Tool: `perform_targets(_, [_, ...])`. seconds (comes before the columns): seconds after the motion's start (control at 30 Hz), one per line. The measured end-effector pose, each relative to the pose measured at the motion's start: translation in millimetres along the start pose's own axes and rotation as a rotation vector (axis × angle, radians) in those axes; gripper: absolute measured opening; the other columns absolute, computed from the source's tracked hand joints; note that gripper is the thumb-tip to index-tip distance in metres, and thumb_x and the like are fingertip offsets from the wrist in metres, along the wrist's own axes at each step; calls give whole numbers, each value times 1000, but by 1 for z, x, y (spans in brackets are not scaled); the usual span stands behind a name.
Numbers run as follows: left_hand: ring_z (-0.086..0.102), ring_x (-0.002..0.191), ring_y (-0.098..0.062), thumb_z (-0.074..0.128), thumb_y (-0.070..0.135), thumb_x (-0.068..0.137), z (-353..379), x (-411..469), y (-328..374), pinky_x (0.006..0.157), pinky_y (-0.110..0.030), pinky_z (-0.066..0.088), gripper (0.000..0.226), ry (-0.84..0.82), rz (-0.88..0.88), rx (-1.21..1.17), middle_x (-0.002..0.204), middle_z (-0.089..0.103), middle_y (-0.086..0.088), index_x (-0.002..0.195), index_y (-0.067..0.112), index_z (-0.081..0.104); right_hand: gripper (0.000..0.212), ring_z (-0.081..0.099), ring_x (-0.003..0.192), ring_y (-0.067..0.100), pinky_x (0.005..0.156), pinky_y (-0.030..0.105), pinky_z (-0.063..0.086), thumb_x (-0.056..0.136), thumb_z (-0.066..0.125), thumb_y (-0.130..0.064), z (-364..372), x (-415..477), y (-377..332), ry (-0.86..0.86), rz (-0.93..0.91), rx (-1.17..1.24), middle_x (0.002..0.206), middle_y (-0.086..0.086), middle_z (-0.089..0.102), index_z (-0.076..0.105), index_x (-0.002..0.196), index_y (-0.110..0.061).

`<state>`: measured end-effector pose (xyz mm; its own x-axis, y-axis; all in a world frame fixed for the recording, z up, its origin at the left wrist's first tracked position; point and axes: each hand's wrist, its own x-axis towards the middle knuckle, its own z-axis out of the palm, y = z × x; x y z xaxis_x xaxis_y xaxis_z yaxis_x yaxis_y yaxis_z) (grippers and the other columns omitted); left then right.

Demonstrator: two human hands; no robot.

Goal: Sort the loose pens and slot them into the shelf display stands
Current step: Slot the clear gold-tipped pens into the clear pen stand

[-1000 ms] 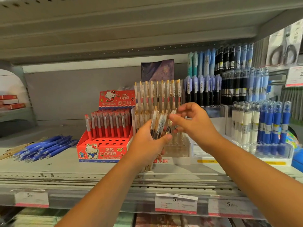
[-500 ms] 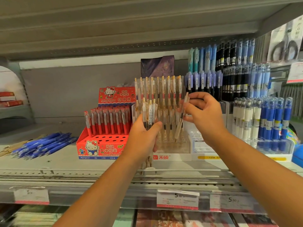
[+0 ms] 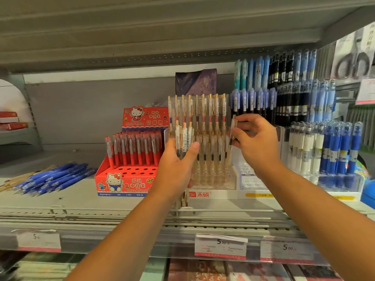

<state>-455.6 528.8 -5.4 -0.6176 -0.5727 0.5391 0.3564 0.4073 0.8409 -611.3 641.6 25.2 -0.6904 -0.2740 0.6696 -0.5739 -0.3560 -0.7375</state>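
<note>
Ur R hand (image 3: 257,142) pinches one clear pen (image 3: 233,128) at clear stand's (image 3: 223,185) 2 o'clock; L hand (image 3: 178,165) grips spare bundle (image 3: 184,136) at 9. Pen prob light, stiff, slick: pinch mid-barrel, not clip.

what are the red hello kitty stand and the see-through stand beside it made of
The red Hello Kitty display box looks like printed cardboard: matte, flat panels, punched round holes. The see-through tiered pen stand seems to be clear hard plastic, glossy, with pen barrels showing through its walls.
</note>
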Motion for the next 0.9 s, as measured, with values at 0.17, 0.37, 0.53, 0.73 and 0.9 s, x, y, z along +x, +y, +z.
perform_targets(0.17, [53,57,-5,58,40,96,0,0,-1,47,-24,46,18,4,-23,11,73,59,18,113,43,56,29,70,87,18,72,41,62,90,65,0,0,3,9,-58,111,-122,94,2,69,61,95,-29])
perform_targets(0.37, [62,90,-31,57,42,95,0,0,0,77,-50,54,25,5,-15,53,91,59,-7,120,40,53,26,69,85,22,74,43,61,87,71,-4,-2,1,13,-148,131,-326,92,5,68,60,89,-28])
perform_targets(0.53, [49,57,-12,58,32,92,-1,1,-5,45,-26,44,30,-40,-55,-14,78,56,6,121,36,53,23,68,84,18,71,37,60,87,72,-6,-2,0,14,-140,106,-379,89,0,68,61,90,-26])
perform_targets(0.73, [49,54,-12,58,24,93,0,1,-3,46,-26,46,26,-46,-46,2,68,59,9,109,45,55,23,59,81,3,70,13,43,89,70,-16,-4,-3,12,-80,-32,-568,96,-7,67,71,111,-19])
perform_targets(0.9, [55,49,-16,61,29,95,1,0,0,47,-31,50,23,-23,13,50,65,63,17,102,50,54,18,62,84,8,73,18,52,91,64,-12,5,-16,-13,-99,-197,-302,98,-4,68,69,106,-22])
